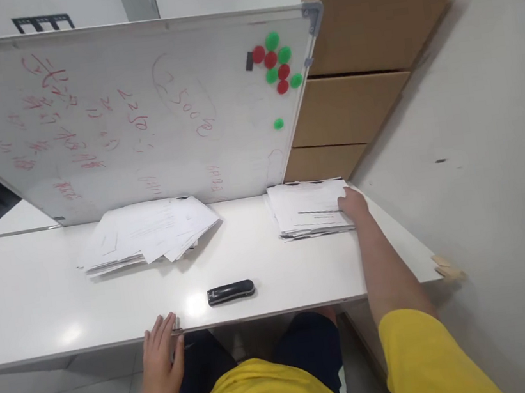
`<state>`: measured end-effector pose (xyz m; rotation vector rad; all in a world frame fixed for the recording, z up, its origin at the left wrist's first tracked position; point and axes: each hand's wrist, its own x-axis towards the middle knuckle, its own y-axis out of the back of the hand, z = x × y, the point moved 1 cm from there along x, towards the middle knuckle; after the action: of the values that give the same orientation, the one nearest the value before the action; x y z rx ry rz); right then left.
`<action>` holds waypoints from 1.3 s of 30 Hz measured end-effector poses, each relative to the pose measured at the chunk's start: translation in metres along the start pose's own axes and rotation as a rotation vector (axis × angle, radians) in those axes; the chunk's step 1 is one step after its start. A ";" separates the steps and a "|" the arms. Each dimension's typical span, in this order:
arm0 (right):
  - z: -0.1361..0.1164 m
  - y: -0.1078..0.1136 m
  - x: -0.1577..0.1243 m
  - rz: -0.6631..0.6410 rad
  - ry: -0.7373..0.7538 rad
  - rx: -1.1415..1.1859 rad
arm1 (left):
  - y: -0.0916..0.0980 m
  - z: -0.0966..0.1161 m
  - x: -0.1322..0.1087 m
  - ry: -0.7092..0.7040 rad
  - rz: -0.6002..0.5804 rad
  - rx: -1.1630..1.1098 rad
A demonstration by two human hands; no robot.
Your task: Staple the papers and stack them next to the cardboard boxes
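Note:
My left hand (162, 351) lies flat at the front edge of the white table, its fingers stretched out. Beside its fingers a small metal piece (177, 330), too small to name, sits on the edge. My right hand (354, 205) reaches to the right side of a stack of printed paper (306, 200), fingers curled onto the sheet's edge. A thin dark line crosses the top sheet near these fingers. Between the hands, closer to the front edge, is a black stapler (230, 292). A looser, fanned pile of papers (146, 231) spreads out at the left.
Behind the papers stands a whiteboard (237, 148) with red writing and several red and green magnets (272, 41). Stacked cardboard boxes (347, 108) are behind its right side. A wall (479, 148) bounds the table (63, 300) on the right.

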<state>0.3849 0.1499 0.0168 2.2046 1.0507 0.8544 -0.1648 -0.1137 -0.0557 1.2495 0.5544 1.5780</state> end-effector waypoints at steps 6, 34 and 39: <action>0.016 -0.026 -0.085 0.554 -0.002 0.024 | -0.005 0.031 0.038 -0.025 0.215 -0.040; -0.127 -0.044 -0.253 -0.470 -0.053 1.127 | -0.016 0.116 0.163 -0.580 -0.152 0.153; -0.146 -0.033 -0.248 -0.432 -0.322 1.291 | -0.033 0.158 0.164 -0.791 -0.282 0.035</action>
<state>0.1400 -0.0049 0.0124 2.6568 2.1346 -0.5768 -0.0006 0.0115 0.0471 1.6054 0.2258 0.7457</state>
